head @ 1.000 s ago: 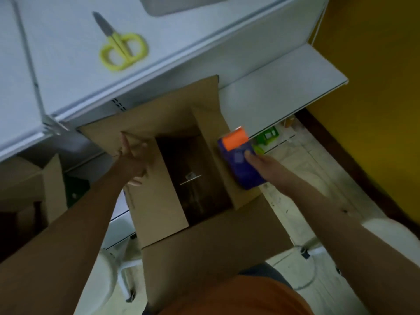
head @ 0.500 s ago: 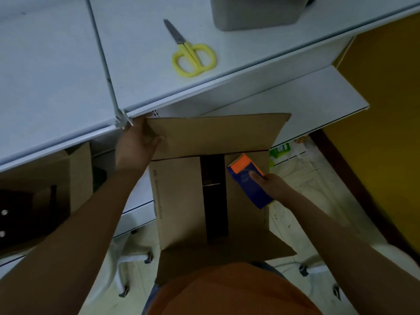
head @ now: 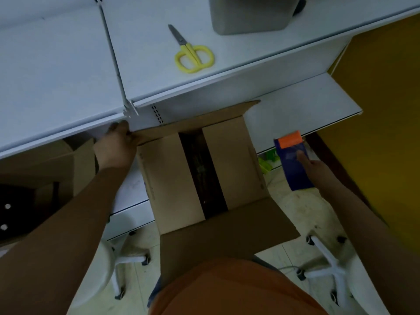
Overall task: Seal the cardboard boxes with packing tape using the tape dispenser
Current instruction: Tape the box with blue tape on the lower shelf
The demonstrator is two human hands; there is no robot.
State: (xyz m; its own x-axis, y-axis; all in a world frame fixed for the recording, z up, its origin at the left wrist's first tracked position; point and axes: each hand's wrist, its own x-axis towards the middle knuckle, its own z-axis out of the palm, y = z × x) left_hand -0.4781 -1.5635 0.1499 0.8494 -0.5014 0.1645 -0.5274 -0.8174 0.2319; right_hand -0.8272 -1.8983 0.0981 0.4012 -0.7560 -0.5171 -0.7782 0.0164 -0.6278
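Note:
A brown cardboard box (head: 172,178) rests on my lap, below the desk edge. Its two inner flaps are folded down with a dark gap between them, and the far and near outer flaps stand open. My left hand (head: 116,146) grips the left end of the far flap, close under the desk edge. My right hand (head: 316,169) holds a blue tape dispenser (head: 294,169) with an orange end, off to the right of the box and apart from it.
Yellow-handled scissors (head: 193,56) and a grey container (head: 252,14) lie on the white desk (head: 68,64). A lower white shelf (head: 302,103) juts out at the right. More cardboard boxes (head: 45,169) sit at the left. White chair bases (head: 327,264) stand on the floor.
My right hand has moved the tape dispenser off the right inner flap, out to the right of the box. My left hand shifted to the far flap's left end.

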